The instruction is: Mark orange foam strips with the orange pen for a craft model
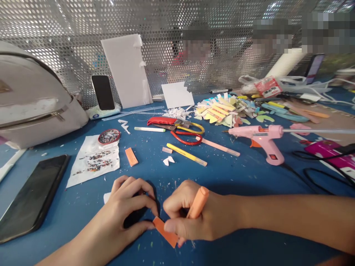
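My right hand [196, 214] is wrapped round an orange highlighter [199, 201], its capped-looking end pointing up and its lower end hidden by my fingers. Beneath that hand lies a small orange rectangular piece [165, 232], partly covered by my thumb. The thumb and forefinger of my left hand [130, 207] pinch the piece at its upper left corner, holding it on the blue table [83, 236]. Another orange rectangle [131, 157], with faint lines on it, rests farther off beyond my left hand. A yellow pen [186, 154] lies beyond my hands.
A pink glue gun [260, 138] with a cable lies at right. Red-handled scissors [188, 137], a red-handled cutter [163, 121] and a heap of paper strips [222, 109] are farther back. Phones [33, 195] and a bag [39, 99] sit at left. A perforated metal panel [166, 22] stands behind.
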`<state>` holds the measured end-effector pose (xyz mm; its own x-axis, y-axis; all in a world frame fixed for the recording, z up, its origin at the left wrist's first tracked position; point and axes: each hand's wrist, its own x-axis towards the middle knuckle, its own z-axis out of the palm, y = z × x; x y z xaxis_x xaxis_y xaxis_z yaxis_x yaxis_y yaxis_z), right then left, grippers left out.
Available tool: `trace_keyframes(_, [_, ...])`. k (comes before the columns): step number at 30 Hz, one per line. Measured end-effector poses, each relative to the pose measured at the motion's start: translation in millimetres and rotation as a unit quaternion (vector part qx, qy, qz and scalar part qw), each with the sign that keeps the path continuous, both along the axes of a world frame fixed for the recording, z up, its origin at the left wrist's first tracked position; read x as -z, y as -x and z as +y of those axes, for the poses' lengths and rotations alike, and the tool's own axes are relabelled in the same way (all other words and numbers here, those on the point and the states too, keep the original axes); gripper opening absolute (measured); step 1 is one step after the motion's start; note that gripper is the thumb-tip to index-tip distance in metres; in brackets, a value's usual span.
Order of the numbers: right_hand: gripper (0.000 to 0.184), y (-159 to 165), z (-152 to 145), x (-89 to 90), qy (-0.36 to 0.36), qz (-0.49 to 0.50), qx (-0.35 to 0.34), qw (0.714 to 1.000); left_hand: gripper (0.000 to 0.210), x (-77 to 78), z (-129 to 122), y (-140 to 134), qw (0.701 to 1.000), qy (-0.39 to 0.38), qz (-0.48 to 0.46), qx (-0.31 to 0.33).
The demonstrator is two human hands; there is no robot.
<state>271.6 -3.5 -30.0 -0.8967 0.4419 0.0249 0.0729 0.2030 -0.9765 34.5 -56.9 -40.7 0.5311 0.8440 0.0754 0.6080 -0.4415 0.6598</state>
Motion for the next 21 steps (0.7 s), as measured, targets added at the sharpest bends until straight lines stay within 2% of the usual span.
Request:
trace_keyframes(5, [0.046,0.2,0.4,0.0,-0.012,0.002,0.002,1.000,0.008,1.0,0.5,0.2,1.000,0.002,0.002,0.000])
trace_keyframes(10, [0.046,-3.1,-0.3,-0.4,0.047,0.009,-0.025,0.999,0.018,-1.6,0.7,-0.4,1.000,-0.009,0.015,0.003])
trace_keyframes(12, [0.045,-4.8,-1.5,2.3,0.024,0.046,-0.040,0.998,0.020,-5.2,1.4,0.3,1.000,-0.017,0.020,0.011])
trace_keyframes(14, [0.046,-5.8,-2.5,6.1,-0.033,0.091,-0.048,0.994,0.019,-10.0,4.5,4.0,0.999,-0.029,0.026,0.024])
trace_keyframes(17, [0.046,-6.1,-2.6,9.4,-0.075,0.133,-0.060,0.986,0.016,-19.2,19.0,17.2,0.997,-0.067,0.034,0.029])
trace_keyframes(21, [0.044,-6.8,0.3,6.1,-0.034,0.105,-0.059,0.992,0.013,-33.2,59.1,42.8,0.988,-0.143,0.048,0.007])
